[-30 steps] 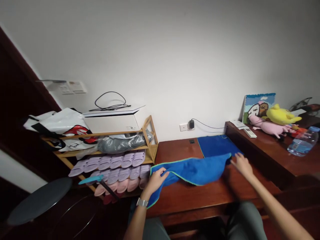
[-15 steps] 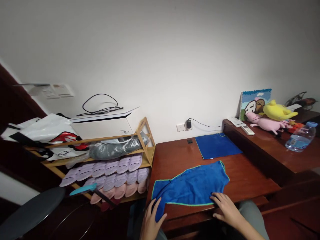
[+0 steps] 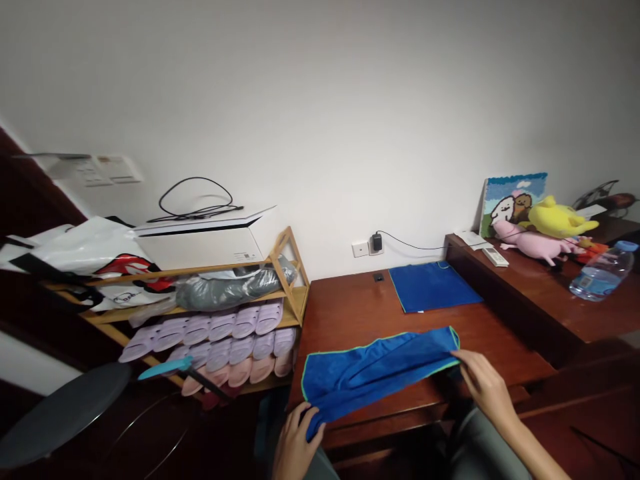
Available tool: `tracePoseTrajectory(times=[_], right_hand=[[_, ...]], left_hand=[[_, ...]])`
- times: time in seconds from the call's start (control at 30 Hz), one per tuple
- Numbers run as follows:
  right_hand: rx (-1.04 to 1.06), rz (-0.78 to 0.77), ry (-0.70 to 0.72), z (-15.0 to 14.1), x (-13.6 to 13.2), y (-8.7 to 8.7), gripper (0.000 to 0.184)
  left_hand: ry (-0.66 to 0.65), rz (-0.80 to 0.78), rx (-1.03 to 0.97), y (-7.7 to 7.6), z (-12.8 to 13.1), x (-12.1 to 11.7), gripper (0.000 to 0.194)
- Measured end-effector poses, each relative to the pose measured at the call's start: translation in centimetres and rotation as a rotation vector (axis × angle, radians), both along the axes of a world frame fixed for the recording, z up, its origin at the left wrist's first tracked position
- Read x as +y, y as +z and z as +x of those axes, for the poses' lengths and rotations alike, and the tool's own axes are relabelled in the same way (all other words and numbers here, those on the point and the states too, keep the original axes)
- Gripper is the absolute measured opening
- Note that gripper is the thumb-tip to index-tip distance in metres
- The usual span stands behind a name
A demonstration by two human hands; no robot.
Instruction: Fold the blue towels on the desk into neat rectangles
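A blue cloth (image 3: 375, 373) with a light green edge lies rumpled and stretched along the front of the brown wooden desk (image 3: 345, 310). My left hand (image 3: 296, 433) has its fingers closed on the cloth's near left corner, at the desk's front edge. At the opposite end, my right hand (image 3: 483, 380) pinches the right edge of the cloth and holds it slightly up. Farther back lies a second blue cloth (image 3: 433, 287), spread flat near the wall and touched by neither hand.
A wooden shoe rack (image 3: 295, 300) with lilac and pink slippers (image 3: 223, 325) stands left of the desk, a white box (image 3: 205, 243) on top. On a raised ledge at right are a water bottle (image 3: 603, 273), plush toys (image 3: 557, 217) and a remote control (image 3: 495, 257). A charger (image 3: 377, 241) is plugged into the wall.
My right hand has gone from resting open at the cloth's near edge to gripping its right end, farther right and higher. The cloth is pulled into a narrower strip. My left hand has closed on its corner.
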State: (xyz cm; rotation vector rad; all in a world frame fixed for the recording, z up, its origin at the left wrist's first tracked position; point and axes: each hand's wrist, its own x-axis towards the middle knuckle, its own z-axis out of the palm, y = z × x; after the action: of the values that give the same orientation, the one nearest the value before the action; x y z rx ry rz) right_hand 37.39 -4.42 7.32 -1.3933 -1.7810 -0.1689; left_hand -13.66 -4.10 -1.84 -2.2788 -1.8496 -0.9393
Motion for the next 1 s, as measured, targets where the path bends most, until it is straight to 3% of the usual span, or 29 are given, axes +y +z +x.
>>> tracePoseTrajectory(times=[0.07,0.13,0.23,0.3,0.43,0.57,0.73,0.87,1.0], right_hand=[[-0.019,0.028,-0.058,0.5,0.5,1.8,0.032],[-0.08,0.029,-0.111,1.2,0.7,2.4,0.033],[-0.18,0.011,-0.183,2.6,0.3,1.6,0.035],[-0.227,0.008,-0.23,3.6,-0.1,0.7,0.036],[-0.262,0.0,-0.324,5.0,-0.8,0.1,0.037],[-0.256,-0.025,-0.25,5.7,-1.0,0.1,0.039],[-0.221,-0.003,-0.245,6.9,-1.2,0.5,0.04],[-0.218,0.089,-0.49,7.3,-1.8,3.6,0.041],[-0.161,0.197,-0.715,7.2,-2.9,9.1,0.042]], left_hand=[[-0.027,-0.031,0.01,0.2,0.4,0.0,0.024],[-0.022,-0.02,0.004,0.3,0.6,-0.1,0.026],[0.002,0.015,-0.052,0.9,0.1,-0.4,0.029],[0.028,0.027,-0.125,2.2,-0.3,-0.5,0.029],[0.159,0.07,-0.311,7.2,-0.4,-0.3,0.029],[0.323,0.118,-0.452,13.0,0.0,0.5,0.03],[0.428,0.137,-0.563,17.7,-0.1,1.0,0.027],[0.504,0.129,-0.611,20.0,-0.7,0.4,0.027],[0.522,0.268,-0.646,21.3,-1.2,-1.7,0.035]])
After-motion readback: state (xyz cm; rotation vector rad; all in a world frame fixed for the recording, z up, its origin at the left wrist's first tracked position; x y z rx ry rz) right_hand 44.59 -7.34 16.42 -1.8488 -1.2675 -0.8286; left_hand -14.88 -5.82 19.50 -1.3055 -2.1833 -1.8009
